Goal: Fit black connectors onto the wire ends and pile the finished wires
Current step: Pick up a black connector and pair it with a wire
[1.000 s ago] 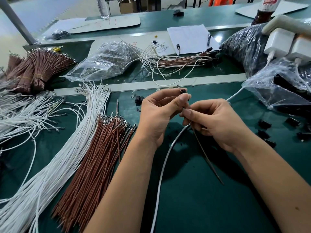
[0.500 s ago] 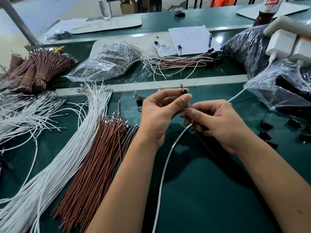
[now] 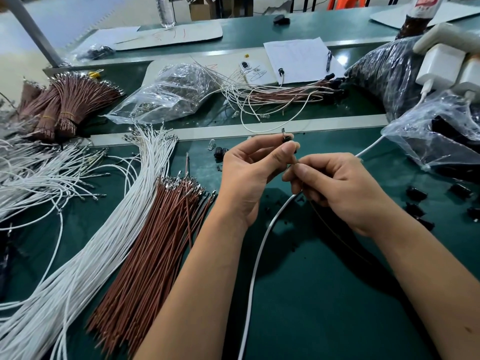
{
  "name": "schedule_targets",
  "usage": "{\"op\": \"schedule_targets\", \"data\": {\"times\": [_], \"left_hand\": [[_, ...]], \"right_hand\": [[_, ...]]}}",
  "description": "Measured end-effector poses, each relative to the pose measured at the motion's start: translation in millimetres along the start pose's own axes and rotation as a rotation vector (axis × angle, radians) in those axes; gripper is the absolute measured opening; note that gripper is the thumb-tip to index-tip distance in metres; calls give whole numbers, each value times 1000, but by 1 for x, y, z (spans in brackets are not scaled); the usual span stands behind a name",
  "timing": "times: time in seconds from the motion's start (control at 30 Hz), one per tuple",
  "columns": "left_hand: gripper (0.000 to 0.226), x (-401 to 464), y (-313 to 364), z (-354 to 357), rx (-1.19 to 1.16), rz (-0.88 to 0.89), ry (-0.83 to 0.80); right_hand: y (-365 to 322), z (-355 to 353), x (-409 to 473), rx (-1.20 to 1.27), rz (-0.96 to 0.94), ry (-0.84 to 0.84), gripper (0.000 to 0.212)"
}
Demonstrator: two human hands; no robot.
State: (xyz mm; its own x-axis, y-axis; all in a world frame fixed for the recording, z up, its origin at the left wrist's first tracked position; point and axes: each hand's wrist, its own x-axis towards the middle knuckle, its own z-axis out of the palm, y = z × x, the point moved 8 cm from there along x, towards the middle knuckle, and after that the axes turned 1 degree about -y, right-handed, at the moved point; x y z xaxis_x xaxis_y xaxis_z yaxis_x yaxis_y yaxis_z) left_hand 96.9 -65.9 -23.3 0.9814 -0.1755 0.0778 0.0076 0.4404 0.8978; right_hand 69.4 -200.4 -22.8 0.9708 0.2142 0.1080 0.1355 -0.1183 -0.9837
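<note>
Two hands meet over our green table (image 3: 324,307): left hand (image 3: 249,175) pinches a black connector (image 3: 287,139), right hand (image 3: 337,188) pinches a brown wire (image 3: 337,233) just below it. Far-right bottle (image 3: 418,14) label is unreadable.

Green table (image 3: 324,294), white wires (image 3: 85,245), brown wires (image 3: 155,250), black connector (image 3: 287,138), clear bag (image 3: 171,92)

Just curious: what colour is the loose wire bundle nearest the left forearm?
Reddish brown, with silvery metal tips; the head view shows it.
</note>
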Motion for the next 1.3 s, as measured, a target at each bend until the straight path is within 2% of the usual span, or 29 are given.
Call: {"op": "schedule_targets", "data": {"times": [0.23,0.33,0.5,0.97,1.3], "left_hand": [[24,1,-2,-2,-9,-10,12],[25,1,-3,-3,-12,-20,22],[13,2,-7,-4,-13,-58,30],[28,2,-8,2,-131,-145,-70],[31,0,-5,-3,-34,-132,42]], "right_hand": [[-1,-1,0,-71,-40,-18,27],[0,-6,0,-44,-39,40,22],[-1,-11,-1,-62,-78,129,19],[-1,-17,-1,11,-49,200,17],[-1,-15,-1,-4,-47,177,16]]}}
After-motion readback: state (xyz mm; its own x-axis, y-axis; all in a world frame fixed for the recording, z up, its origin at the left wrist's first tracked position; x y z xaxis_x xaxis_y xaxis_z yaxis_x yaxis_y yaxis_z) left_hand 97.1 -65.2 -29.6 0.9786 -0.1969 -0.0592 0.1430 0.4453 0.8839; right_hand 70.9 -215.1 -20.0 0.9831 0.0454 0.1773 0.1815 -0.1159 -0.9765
